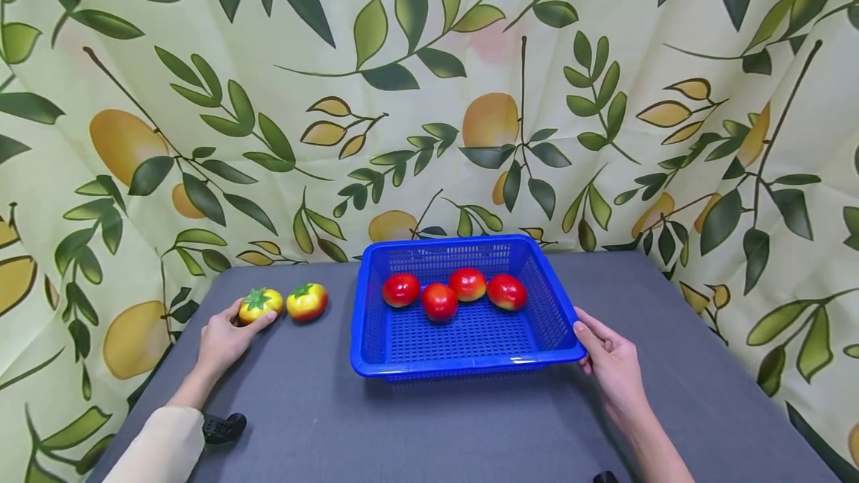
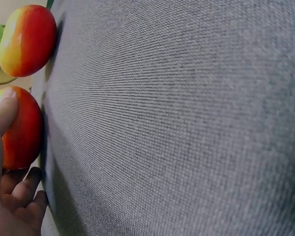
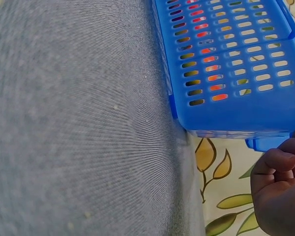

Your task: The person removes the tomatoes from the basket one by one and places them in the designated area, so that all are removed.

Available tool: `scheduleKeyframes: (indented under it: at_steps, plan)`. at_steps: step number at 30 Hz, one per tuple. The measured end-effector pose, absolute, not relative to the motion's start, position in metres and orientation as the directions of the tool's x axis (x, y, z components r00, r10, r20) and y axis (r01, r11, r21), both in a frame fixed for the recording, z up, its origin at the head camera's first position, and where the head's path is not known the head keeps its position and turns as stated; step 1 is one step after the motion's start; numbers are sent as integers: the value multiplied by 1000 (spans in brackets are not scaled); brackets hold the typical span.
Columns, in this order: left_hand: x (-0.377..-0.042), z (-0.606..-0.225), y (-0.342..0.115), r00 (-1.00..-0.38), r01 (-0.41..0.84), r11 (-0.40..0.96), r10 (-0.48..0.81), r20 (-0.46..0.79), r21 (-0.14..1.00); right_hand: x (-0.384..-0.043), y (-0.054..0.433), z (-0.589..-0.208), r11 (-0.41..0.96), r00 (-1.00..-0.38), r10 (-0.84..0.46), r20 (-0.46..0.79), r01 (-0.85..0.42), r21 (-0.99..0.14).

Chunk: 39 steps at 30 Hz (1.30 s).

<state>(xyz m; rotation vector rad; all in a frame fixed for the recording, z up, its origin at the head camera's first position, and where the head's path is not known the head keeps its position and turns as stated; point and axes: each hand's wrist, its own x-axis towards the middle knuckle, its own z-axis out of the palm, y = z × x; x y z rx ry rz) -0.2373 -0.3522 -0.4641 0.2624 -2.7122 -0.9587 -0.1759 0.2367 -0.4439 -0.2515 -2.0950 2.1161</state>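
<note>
By the left hand, a yellow-topped fruit is gripped at the left of the tabletop, beside a similar fruit; by the right hand, a blue basket containing four red fruits is pinched at its right rim.

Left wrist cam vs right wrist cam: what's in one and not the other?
Left wrist only: the left grip, thumb on the lower red-and-yellow fruit, and the upper fruit just apart from it.

Right wrist only: the right grip at the frame's edge, the blue basket with its slotted wall, and red patches showing through some slots.

Both: the gray tabletop and the leaf-patterned cloth, the latter just a sliver in left wrist.
</note>
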Motion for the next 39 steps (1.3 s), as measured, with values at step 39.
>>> scheduleKeyframes:
  at_steps: [39]
  plan:
    - [-244,-457,-353,-979,-104,744,-194,65,660,-176,237,-446,-11,-975,224,5,-7,-1000]
